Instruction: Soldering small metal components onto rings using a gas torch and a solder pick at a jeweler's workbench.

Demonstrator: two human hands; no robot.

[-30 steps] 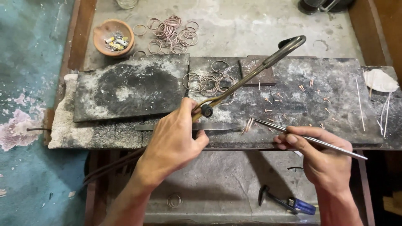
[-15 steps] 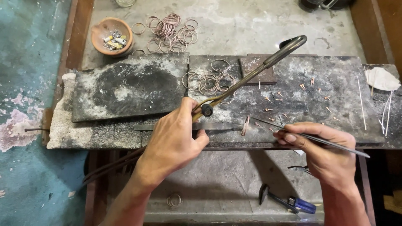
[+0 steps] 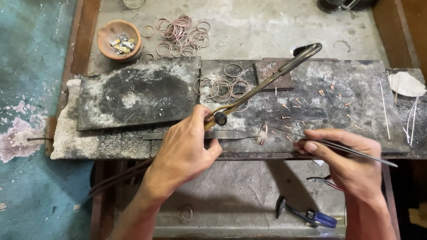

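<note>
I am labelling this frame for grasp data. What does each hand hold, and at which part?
The left hand holds the torch at its rear handle end, near the black knob. The right hand pinches the thin tweezers around mid-length.

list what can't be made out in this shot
Head view:
- tweezers tips: too fine to tell what they pinch.
- torch handle: covered by left hand.
- jar: cut off by top edge.
- bowl contents: too small.
- right hand palm: turned away.

Left hand (image 3: 184, 149): bare, no glove, ring or watch | Right hand (image 3: 351, 162): bare, nails short | Forearms: uncovered to the frame's edge, no sleeves showing
</note>
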